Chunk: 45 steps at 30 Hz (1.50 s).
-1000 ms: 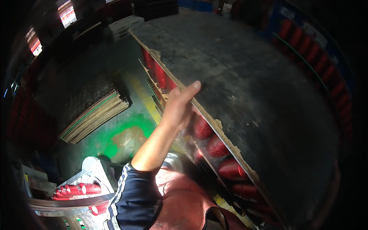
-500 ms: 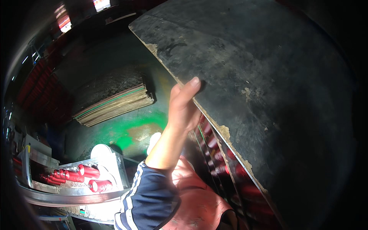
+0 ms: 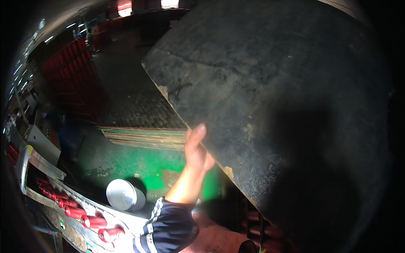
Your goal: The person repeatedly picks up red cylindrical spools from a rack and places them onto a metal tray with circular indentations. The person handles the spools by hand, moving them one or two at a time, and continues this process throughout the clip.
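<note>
A large dark board [image 3: 236, 88] with chipped, pale wood showing along its edge fills the right half of the head view and slants across it. My left hand [image 3: 197, 149] grips its near left edge, thumb on the upper face and the other fingers hidden underneath. Striped dark cuffs cover that forearm. My right hand is out of sight. On the floor beyond my left hand lies a flat stack of similar boards [image 3: 143, 138], partly covered by the held board's edge.
At lower left, several red cans [image 3: 93, 221] lie on a curved metal conveyor [image 3: 46, 201]. A white bucket [image 3: 122, 195] stands on the green-stained floor [image 3: 145, 164]. Stacked red cans [image 3: 69, 76] rise at far left. More red cans [image 3: 270, 234] show below the board.
The view has tilted and turned. The board and my left hand now sit lower in the picture, and the board's edge overlaps the floor stack. My left hand keeps its grip.
</note>
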Tool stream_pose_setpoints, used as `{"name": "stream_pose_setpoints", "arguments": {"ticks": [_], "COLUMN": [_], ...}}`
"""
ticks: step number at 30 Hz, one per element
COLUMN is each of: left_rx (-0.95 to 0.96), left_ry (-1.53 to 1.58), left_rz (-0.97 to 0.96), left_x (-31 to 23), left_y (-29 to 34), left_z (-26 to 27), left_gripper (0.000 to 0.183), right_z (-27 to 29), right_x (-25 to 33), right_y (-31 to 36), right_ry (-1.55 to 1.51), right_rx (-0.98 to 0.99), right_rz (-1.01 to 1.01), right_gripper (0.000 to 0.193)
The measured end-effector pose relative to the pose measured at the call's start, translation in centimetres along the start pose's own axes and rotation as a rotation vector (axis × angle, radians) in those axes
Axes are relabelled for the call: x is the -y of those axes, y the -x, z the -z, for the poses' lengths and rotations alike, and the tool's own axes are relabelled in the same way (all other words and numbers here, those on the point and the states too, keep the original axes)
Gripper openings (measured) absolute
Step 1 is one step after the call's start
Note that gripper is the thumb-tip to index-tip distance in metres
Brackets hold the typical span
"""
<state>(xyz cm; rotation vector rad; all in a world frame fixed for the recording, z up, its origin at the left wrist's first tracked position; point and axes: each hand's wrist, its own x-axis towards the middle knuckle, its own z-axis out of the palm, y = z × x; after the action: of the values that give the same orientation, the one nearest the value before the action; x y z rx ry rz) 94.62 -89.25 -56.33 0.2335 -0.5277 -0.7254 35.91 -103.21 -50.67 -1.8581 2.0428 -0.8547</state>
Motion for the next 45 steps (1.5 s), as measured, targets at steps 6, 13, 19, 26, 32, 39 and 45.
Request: {"name": "stream_pose_setpoints", "arguments": {"ticks": [6, 13, 19, 26, 32, 39, 45], "left_rx": [-0.121, -0.449, -0.606, -1.602, -2.064, -2.026, -1.998], "left_ry": [-0.029, -0.246, -0.398, -0.789, -0.747, -0.503, -0.813], "left_rz": [-0.033, -0.306, -0.372, -0.007, 0.418, 0.509, -0.033], "left_x": [-3.1, -9.5, -14.9, -15.5, -12.3, -10.5, -10.9], "left_y": [-11.7, -21.0, -28.5, -13.0, -6.2, -13.5, -18.7], "left_z": [13.3, 25.3, 41.3, 74.4, 75.6, 89.8, 105.2], "left_gripper": [0.052, 0.038, 0.048, 0.038, 0.061, 0.097, 0.049], "right_z": [-15.5, -31.5, -64.0, -121.2, -123.1, -128.0, -128.6], "right_x": [16.0, 40.1, 63.8, 50.6, 38.6, 44.0, 48.4], "right_y": [-17.7, -35.1, -46.1, -27.3, -11.9, -17.4, -12.2], "right_ry": [-0.038, -0.144, -0.601, -0.021, -0.406, 0.005, -0.353], "right_rx": [0.114, 0.214, 0.499, 0.886, 1.174, 1.221, 1.180], "right_rz": [0.131, 0.300, 0.450, 0.747, -0.170, -0.400, -0.382], "right_gripper": [0.069, 0.069, 0.072, 0.030, 0.063, 0.090, 0.061]}}
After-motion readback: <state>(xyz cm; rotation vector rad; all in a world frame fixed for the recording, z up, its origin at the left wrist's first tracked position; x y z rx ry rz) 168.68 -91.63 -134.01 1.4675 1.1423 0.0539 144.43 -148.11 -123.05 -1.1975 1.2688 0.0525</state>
